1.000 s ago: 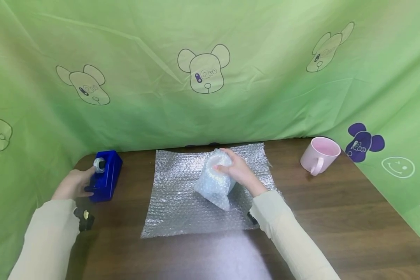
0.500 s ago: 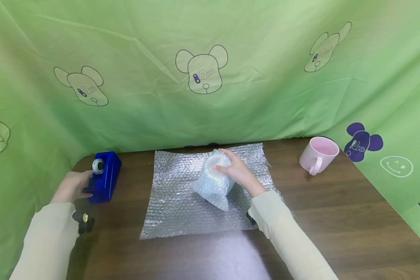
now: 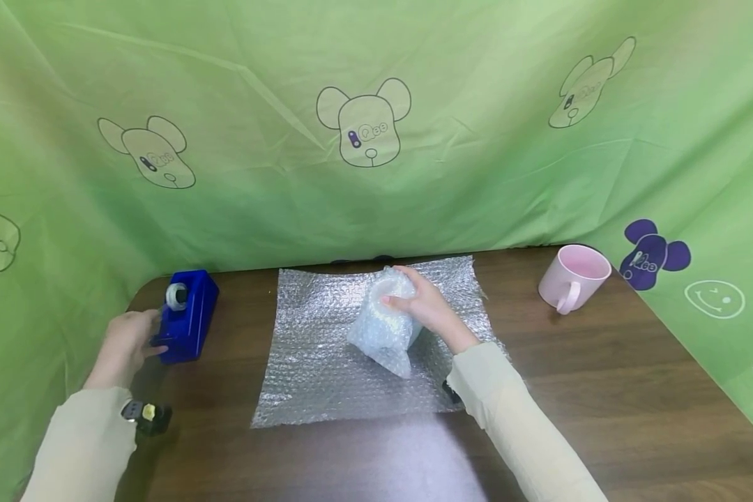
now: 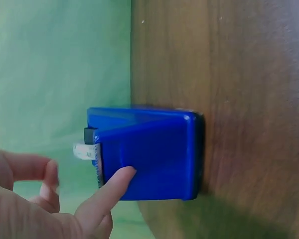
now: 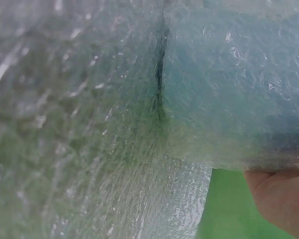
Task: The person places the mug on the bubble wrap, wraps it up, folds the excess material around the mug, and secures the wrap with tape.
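My left hand (image 3: 122, 345) is at the near side of a blue tape dispenser (image 3: 191, 324) on the table's left. In the left wrist view, one digit reaches over the front of the dispenser, seemingly touching it. The other fingers are bent beside it, apart from the short whitish tape end (image 4: 85, 151) at the cutter, with nothing between them. My right hand (image 3: 423, 303) grips a bubble-wrapped bundle (image 3: 379, 335), thumb on its round end. What is inside looks pale blue and is blurred by the wrap. The bundle rests on a flat sheet of bubble wrap (image 3: 314, 376).
A pink mug (image 3: 574, 279) stands at the back right, its handle towards me. Green printed cloth (image 3: 245, 202) hangs behind and on both sides of the brown wooden table (image 3: 602, 404). A roll of tape (image 3: 176, 297) sits in the dispenser.
My left hand has drawn slightly back towards me, its fingers moving away from the tape roll. The right hand and the wrapped bundle have stayed in place.
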### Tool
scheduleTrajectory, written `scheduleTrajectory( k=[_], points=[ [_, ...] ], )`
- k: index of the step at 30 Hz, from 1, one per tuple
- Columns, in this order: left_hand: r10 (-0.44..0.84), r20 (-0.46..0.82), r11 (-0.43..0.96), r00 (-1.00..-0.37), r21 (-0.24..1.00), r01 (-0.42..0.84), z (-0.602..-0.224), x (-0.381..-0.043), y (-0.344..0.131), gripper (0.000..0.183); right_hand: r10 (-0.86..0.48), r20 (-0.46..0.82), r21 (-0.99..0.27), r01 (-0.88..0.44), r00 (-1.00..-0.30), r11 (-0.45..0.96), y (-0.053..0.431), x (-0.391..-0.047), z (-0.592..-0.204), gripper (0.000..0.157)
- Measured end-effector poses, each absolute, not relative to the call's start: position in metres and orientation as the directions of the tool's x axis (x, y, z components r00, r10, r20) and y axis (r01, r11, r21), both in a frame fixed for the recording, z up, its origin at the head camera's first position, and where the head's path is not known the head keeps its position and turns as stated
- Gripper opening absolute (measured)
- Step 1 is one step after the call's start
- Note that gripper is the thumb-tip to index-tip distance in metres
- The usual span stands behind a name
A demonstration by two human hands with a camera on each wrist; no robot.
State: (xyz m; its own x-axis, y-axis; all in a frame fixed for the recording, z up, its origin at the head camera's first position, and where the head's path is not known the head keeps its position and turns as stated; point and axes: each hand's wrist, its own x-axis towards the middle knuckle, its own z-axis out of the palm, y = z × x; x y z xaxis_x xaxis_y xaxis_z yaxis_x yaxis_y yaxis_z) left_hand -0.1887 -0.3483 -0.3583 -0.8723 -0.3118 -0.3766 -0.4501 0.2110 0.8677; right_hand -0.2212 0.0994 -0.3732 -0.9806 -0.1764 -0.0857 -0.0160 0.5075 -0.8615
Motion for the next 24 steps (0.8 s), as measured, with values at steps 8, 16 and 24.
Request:
scheduleTrajectory(
  k=[8, 16, 24],
  points=[
    [-0.471, -0.341, -0.018, -0.814, 0.926, -0.378, -0.367, -0.171, -0.337, 0.015, -0.19, -0.08, -0.866, -0.026, -0.979, 0.5, 0.098, -0.223, -0.376, 0.074],
    [-0.549, -0.375, -0.312, -0.747, 0.921, -0.233, -0.37, -0.161, -0.326, 0.018, -0.19, -0.087, -0.871, -0.018, -0.978, 0.492, 0.095, -0.224, -0.376, 0.074],
    [-0.571, -0.415, -0.617, -0.708, 0.787, 0.036, -0.375, -0.147, -0.321, 0.012, -0.205, -0.088, -0.875, -0.023, -0.975, 0.484, 0.09, -0.224, -0.377, 0.074]
  ],
)
